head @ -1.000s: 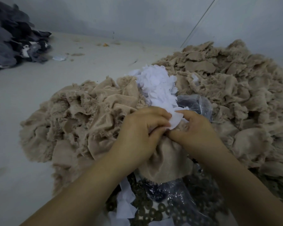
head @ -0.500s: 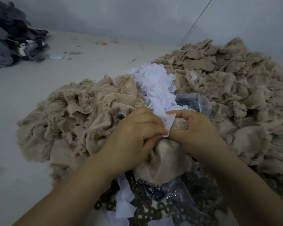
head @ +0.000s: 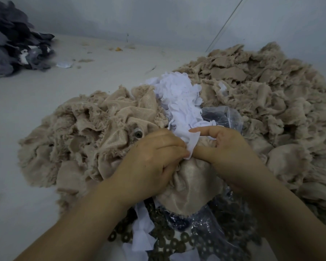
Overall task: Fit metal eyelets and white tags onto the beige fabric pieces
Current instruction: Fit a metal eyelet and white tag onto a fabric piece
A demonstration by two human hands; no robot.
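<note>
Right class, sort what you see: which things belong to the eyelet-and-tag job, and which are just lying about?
Part of the job:
beige fabric piece under both hands
white tag pinched between left hand and right hand
heap of white tags
metal rings
beige pile

Lying about:
dark grey fabric heap
orange scrap

Tags (head: 179, 95) lie between two fabric heaps (head: 262, 102); eyelets (head: 169, 242) nearest, in front; dark pile (head: 11, 46) far left on the bench (head: 36, 102).

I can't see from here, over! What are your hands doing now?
Left hand and right hand both pinching one white tag. Beige cloth bunched under them. Eyelet hidden. Nothing in the way.
</note>
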